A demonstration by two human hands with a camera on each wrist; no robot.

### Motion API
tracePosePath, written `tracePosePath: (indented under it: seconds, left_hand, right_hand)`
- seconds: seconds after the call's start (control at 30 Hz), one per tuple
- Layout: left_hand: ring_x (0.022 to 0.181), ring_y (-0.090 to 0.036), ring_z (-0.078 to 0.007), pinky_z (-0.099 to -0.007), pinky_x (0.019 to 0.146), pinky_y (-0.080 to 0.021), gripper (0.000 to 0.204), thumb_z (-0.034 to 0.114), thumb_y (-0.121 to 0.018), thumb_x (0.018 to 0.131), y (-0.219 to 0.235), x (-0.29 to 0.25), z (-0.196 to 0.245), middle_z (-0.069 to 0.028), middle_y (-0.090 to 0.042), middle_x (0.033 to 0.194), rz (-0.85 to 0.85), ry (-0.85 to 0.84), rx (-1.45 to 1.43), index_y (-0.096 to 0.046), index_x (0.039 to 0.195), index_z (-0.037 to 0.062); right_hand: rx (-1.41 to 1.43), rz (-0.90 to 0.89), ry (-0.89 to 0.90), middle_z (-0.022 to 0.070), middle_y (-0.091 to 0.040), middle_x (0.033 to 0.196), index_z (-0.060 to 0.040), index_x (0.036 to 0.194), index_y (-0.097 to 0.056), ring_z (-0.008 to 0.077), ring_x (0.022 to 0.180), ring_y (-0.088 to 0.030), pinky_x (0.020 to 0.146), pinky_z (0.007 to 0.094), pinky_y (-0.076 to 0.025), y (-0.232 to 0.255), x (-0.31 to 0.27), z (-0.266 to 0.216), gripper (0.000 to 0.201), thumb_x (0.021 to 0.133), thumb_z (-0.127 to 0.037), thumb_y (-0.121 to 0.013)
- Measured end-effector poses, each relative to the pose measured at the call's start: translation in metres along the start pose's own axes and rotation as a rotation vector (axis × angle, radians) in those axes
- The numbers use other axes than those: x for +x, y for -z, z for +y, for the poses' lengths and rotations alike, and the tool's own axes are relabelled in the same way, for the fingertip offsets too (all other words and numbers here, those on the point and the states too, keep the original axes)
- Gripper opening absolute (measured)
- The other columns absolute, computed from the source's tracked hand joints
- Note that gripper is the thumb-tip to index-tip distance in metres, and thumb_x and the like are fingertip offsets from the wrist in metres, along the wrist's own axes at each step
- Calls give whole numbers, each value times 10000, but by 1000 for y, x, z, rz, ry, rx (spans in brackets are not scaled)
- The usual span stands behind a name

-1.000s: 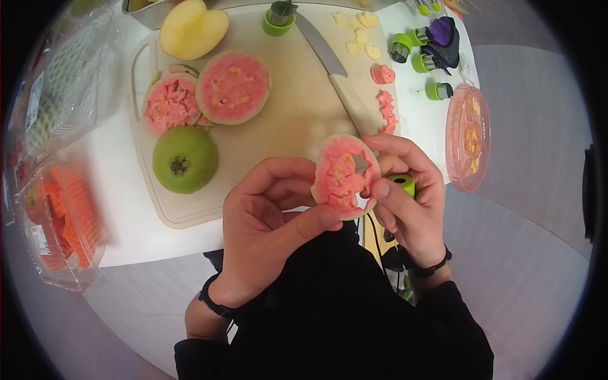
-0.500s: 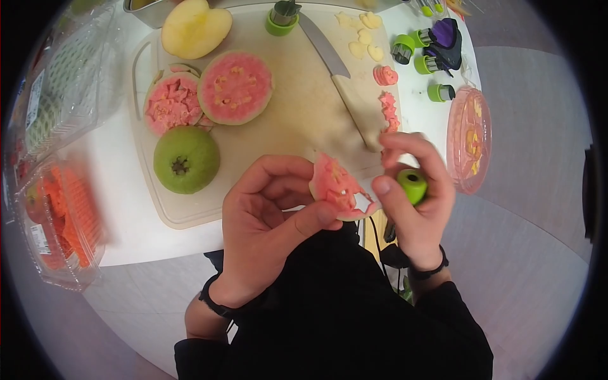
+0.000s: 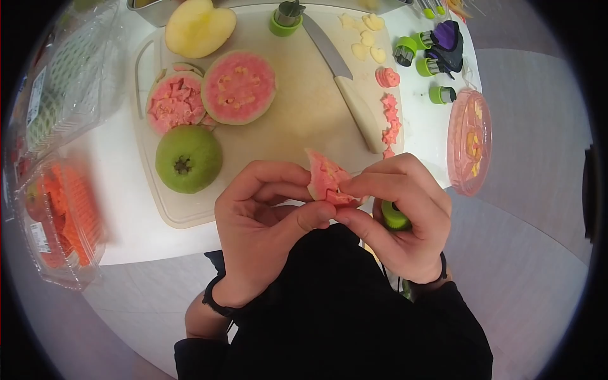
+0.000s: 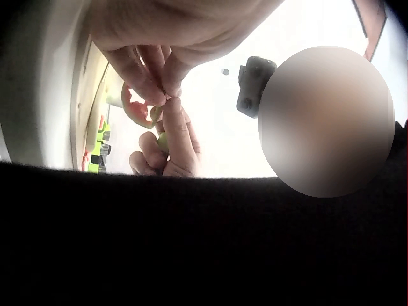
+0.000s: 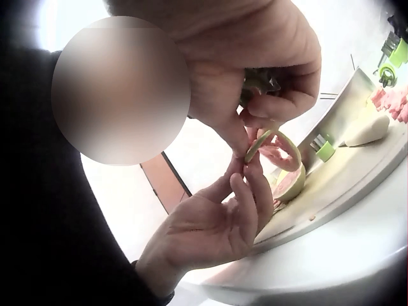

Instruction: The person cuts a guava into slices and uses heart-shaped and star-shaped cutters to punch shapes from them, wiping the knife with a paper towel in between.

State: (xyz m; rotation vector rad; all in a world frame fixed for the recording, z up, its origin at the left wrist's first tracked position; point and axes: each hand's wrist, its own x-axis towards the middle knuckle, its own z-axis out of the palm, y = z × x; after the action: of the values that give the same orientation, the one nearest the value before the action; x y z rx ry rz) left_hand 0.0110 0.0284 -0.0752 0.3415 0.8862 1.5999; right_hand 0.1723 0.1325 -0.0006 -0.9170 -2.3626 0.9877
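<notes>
Above the near edge of the cutting board [image 3: 304, 114], both hands hold a thin round guava slice [image 3: 324, 176] with pink flesh, a pale green rind and ragged cut-outs. My left hand [image 3: 253, 237] pinches its left side between thumb and fingers. At the right side, thumb and forefinger of my right hand [image 3: 415, 215] pinch the slice as well. A green-handled cutter [image 3: 396, 217] is tucked in the curled fingers of that same hand. In the right wrist view, the slice [image 5: 294, 155] appears bent, its rind folded toward the fingertips.
On the board are a guava half [image 3: 239, 88], a cut-up guava piece [image 3: 174, 104], a whole green guava [image 3: 189, 158], an apple half [image 3: 199, 28], a knife [image 3: 358, 111] and pink star cutouts [image 3: 391, 120]. Several cutters [image 3: 405, 50] and a pink lidded container [image 3: 468, 142] lie right.
The guava slice has been folded from a flat, face-up round. My right hand let go of its right rim, drew away, then came back left to pinch it. The left hand kept its hold.
</notes>
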Motion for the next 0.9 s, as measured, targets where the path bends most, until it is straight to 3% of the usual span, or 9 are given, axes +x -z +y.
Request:
tracePosePath:
  seconds: [0.13,0.23,0.37,0.43,0.53,0.63,0.67,0.77,0.9]
  left_hand:
    - [1015,-772,-201,-345,914,-670,282,-82,-785,950,-3,0,-4,-188,-774,1123,9,-79,57,-657,1203,-80]
    - [942,-783,-215,-345,817,-674,221,19,-765,1000,-8,0,1,-173,-789,1060,70,-21,75,-650,1173,-58]
    - [973,-779,-217,-360,826,-681,165,28,-682,1054,-10,3,3,-175,-785,1064,66,-12,129,-643,1183,-66]
    - [988,-774,-217,-376,830,-689,159,24,-647,1069,-11,3,5,-168,-779,1061,84,-9,171,-637,1200,-65]
    - [1041,-766,-216,-362,884,-678,173,-29,-633,1069,-8,3,0,-158,-758,1118,86,-27,-12,-622,1236,-74]
    - [1050,-766,-228,-384,892,-685,164,-2,-599,1092,-8,5,2,-158,-746,1130,120,7,-37,-593,1245,-61]
    - [1051,-766,-234,-394,891,-687,164,4,-593,1095,-9,5,2,-160,-744,1132,127,13,-28,-591,1247,-59]
    - [1058,-767,-261,-429,877,-699,168,22,-576,1102,-11,3,5,-163,-735,1136,153,41,13,-588,1252,-51]
    - [1059,-766,-267,-429,869,-700,167,19,-572,1100,-12,4,4,-161,-731,1126,130,27,25,-584,1249,-53]
  right_hand:
    - [-40,-10,4,86,-692,979,-18,1071,-793,199,800,-710,679,305,-561,-1,2,0,318,775,33,-896]
    - [-65,-6,22,85,-683,970,-22,1059,-790,198,789,-684,667,314,-545,-1,2,0,315,766,59,-873]
    - [-30,23,63,91,-695,977,-30,1051,-789,196,804,-680,667,309,-536,-5,-1,2,293,787,82,-848]
    - [73,44,14,89,-712,992,-29,1039,-783,174,826,-677,664,283,-511,-4,-3,3,249,821,85,-827]
    - [222,129,-109,83,-734,1013,-23,1018,-773,144,837,-668,661,247,-467,3,-9,12,179,875,82,-795]
    - [122,265,-325,23,-760,982,-15,1010,-769,48,761,-587,649,213,-407,22,-15,36,115,920,56,-777]
    - [27,314,-488,-2,-762,947,-14,1007,-772,23,728,-554,639,209,-398,32,-16,39,109,918,47,-786]
    - [-122,136,-549,-46,-744,867,-18,991,-778,-9,697,-500,622,199,-377,59,-27,75,100,907,23,-812]
    - [-52,-26,-634,-53,-734,845,-30,978,-783,3,697,-526,631,200,-406,63,-36,83,102,895,7,-829]
